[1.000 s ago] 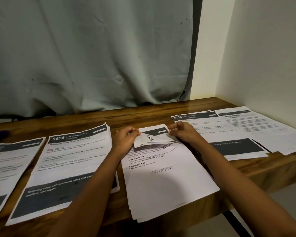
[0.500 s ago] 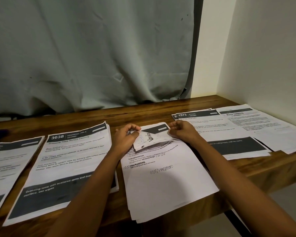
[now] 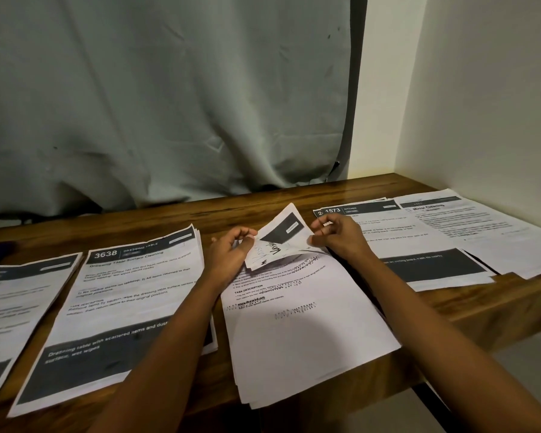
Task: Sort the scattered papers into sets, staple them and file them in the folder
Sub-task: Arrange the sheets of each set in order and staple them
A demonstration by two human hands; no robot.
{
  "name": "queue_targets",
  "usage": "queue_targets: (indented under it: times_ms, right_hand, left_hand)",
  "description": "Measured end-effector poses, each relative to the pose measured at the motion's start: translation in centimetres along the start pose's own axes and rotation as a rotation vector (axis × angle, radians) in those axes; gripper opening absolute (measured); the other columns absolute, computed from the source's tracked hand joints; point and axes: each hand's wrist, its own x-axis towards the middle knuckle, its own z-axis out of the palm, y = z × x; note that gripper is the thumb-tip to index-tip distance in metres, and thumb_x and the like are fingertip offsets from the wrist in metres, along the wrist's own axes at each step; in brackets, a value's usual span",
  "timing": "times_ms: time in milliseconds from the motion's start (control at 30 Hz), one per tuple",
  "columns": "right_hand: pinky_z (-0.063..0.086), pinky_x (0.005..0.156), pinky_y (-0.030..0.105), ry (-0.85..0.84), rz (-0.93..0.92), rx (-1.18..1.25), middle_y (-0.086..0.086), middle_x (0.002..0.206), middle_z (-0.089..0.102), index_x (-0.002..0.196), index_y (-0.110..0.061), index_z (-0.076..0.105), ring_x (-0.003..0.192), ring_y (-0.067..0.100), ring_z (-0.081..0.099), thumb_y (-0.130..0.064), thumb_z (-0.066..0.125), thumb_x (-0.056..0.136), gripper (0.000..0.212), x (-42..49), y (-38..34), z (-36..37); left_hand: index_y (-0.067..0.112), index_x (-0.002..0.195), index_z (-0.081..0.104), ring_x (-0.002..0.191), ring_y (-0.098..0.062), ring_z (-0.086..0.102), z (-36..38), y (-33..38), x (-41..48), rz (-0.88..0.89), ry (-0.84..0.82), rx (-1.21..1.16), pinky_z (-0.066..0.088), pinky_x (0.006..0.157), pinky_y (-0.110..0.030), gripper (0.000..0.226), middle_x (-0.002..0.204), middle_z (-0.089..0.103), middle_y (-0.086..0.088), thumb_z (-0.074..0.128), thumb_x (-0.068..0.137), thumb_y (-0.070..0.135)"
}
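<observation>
Left hand (image 3: 231, 254) pinches the folded-back top of the top sheet (image 3: 278, 242), thumb against curled fingers. Right hand (image 3: 341, 239) pinches the same fold at its right edge, fingers curled. Handwriting shows on the turned-up underside. The sheet tops the middle stack (image 3: 303, 332), which overhangs the desk (image 3: 263, 207) front edge. 3638 stack (image 3: 128, 295) lies just left of it, left sheet (image 3: 13, 295) at the desk's left end. 1573 stack (image 3: 425, 264) and mirror sheet (image 3: 481, 232) overlap near the right end. Curtain (image 3: 169, 104) hangs behind.
</observation>
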Motion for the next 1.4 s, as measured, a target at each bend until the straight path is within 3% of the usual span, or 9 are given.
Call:
queue_targets:
  times_ms: [133, 267, 467, 633, 733, 867, 1000, 1133, 1400]
  right_hand:
    - [0.045, 0.063, 0.021, 0.019, -0.091, -0.052, -0.001, 0.073, 0.067, 0.091, -0.013, 0.070, 0.072, 0.011, 0.063, -0.016, 0.079, 0.076, 0.018, -0.4, -0.2, -0.2]
    - [0.048, 0.079, 0.026, -0.019, -0.163, 0.099, -0.001, 0.085, 0.072, 0.082, -0.014, 0.074, 0.087, 0.016, 0.066, -0.012, 0.078, 0.076, 0.008, -0.7, -0.4, 0.0]
    - [0.045, 0.093, 0.023, -0.312, -0.152, 0.193, -0.003, 0.119, 0.066, 0.087, -0.013, 0.073, 0.112, 0.010, 0.059, -0.008, 0.067, 0.085, 0.009, -0.9, -1.1, -0.4]
    - [0.050, 0.090, 0.025, -0.505, -0.140, 0.168, 0.008, 0.107, 0.071, 0.094, -0.010, 0.070, 0.104, 0.020, 0.066, -0.018, 0.049, 0.098, 0.023, -1.4, -1.0, -0.7]
    - [0.046, 0.100, 0.038, -0.559, -0.136, 0.227, 0.015, 0.108, 0.070, 0.094, -0.008, 0.069, 0.109, 0.029, 0.064, -0.021, 0.042, 0.101, 0.030, -1.2, -0.7, -0.9]
    - [0.046, 0.101, 0.041, -0.615, -0.138, 0.252, 0.018, 0.108, 0.070, 0.095, -0.010, 0.070, 0.110, 0.033, 0.063, -0.018, 0.043, 0.100, 0.029, -0.9, -0.6, -0.7]
    - [0.051, 0.091, 0.036, -0.457, -0.086, 0.297, 0.014, 0.105, 0.071, 0.091, -0.011, 0.071, 0.105, 0.031, 0.064, -0.015, 0.051, 0.097, 0.022, -0.6, -0.3, -0.6]
    - [0.047, 0.077, 0.022, -0.069, -0.098, -0.207, -0.002, 0.092, 0.068, 0.091, -0.014, 0.068, 0.087, 0.011, 0.060, -0.022, 0.069, 0.086, 0.010, -0.1, 0.7, -0.7]
    - [0.043, 0.061, 0.021, -0.116, 0.107, -0.197, -0.009, 0.086, 0.061, 0.101, -0.017, 0.057, 0.079, 0.006, 0.056, -0.022, 0.083, 0.072, 0.039, -0.5, -0.5, -0.3]
  left_hand:
    - [0.050, 0.098, 0.063, 0.106, -0.018, 0.062, 0.1, 0.0, 0.0, -0.003, -0.006, -0.004, 0.036, 0.106, -0.059, 0.027, 0.100, 0.067, 0.019, 0.050, 0.076, 0.061]
    - [0.060, 0.106, 0.056, 0.121, -0.026, 0.055, 0.1, 0.1, -0.2, 0.014, -0.023, -0.015, 0.035, 0.107, -0.057, 0.037, 0.113, 0.063, 0.019, 0.045, 0.073, 0.074]
    - [0.050, 0.132, 0.046, 0.140, -0.023, 0.032, 0.1, 1.3, -0.9, 0.093, -0.013, 0.154, 0.003, 0.118, -0.054, 0.036, 0.145, 0.046, 0.005, 0.037, 0.097, 0.052]
    - [0.052, 0.094, 0.062, 0.128, -0.018, 0.042, 0.0, 1.0, -0.7, 0.073, 0.021, 0.106, 0.016, 0.116, -0.054, 0.027, 0.127, 0.052, 0.008, 0.035, 0.096, 0.054]
    - [0.030, 0.092, 0.070, 0.114, -0.012, 0.050, 0.2, 0.8, -0.6, 0.033, 0.048, 0.072, 0.020, 0.115, -0.053, 0.041, 0.107, 0.059, 0.015, 0.035, 0.099, 0.049]
    - [0.028, 0.086, 0.069, 0.111, -0.016, 0.056, 0.0, 0.6, -0.4, 0.018, 0.020, 0.043, 0.013, 0.117, -0.053, 0.027, 0.093, 0.068, 0.015, 0.049, 0.096, 0.043]
    - [0.028, 0.080, 0.068, 0.117, -0.018, 0.053, 0.0, 0.4, -0.2, 0.030, -0.011, 0.068, 0.009, 0.117, -0.055, 0.013, 0.100, 0.068, 0.017, 0.062, 0.090, 0.032]
    - [0.024, 0.084, 0.066, 0.117, -0.015, 0.054, 0.1, 0.6, -0.6, 0.038, -0.011, 0.094, -0.002, 0.118, -0.052, 0.009, 0.106, 0.068, 0.012, 0.063, 0.090, 0.030]
    - [0.022, 0.087, 0.066, 0.104, -0.006, 0.056, 0.2, 0.9, -0.8, 0.061, -0.011, 0.094, 0.001, 0.118, -0.052, 0.009, 0.099, 0.066, 0.018, 0.061, 0.092, 0.028]
